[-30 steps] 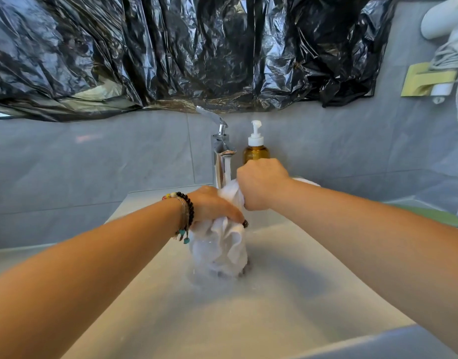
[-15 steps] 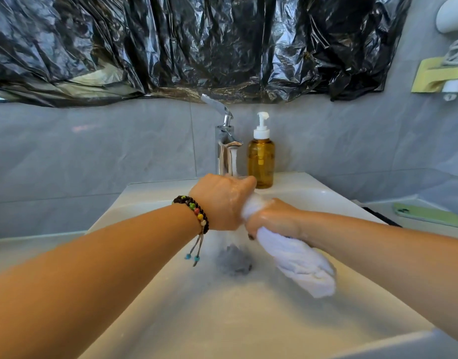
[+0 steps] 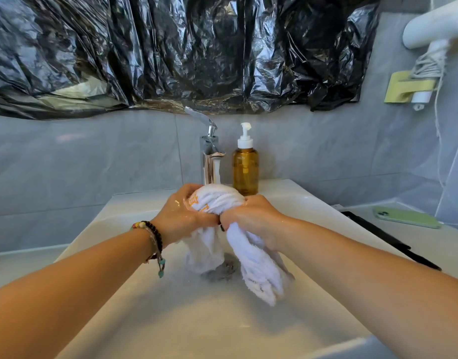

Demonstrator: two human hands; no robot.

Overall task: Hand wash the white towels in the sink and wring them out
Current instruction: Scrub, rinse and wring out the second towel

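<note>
Grey wall tiles, partly covered above by crumpled black plastic sheeting, back a white sink at whose far rim stand a chrome faucet and an amber pump bottle. Over the basin, the left hand and the right hand meet knuckle to knuckle, each grip closed round a white towel bunched into an arch between them; its two ends hang toward the drain, the right end trailing lower and nearer. Orange marking shows on the fold by the left thumb but cannot be read. Judged from the wet skin and the twisted cloth, the wringing step is in hand; the next move likely calls for opposed rotation of the wrists, with both grips kept firm. Whether water runs from the faucet is hard to make out, as is any water level in the basin. Only one towel is visible. A green phone lies on the table at right, and a wall-mounted white hair dryer is cut off by the frame's upper right corner.
</note>
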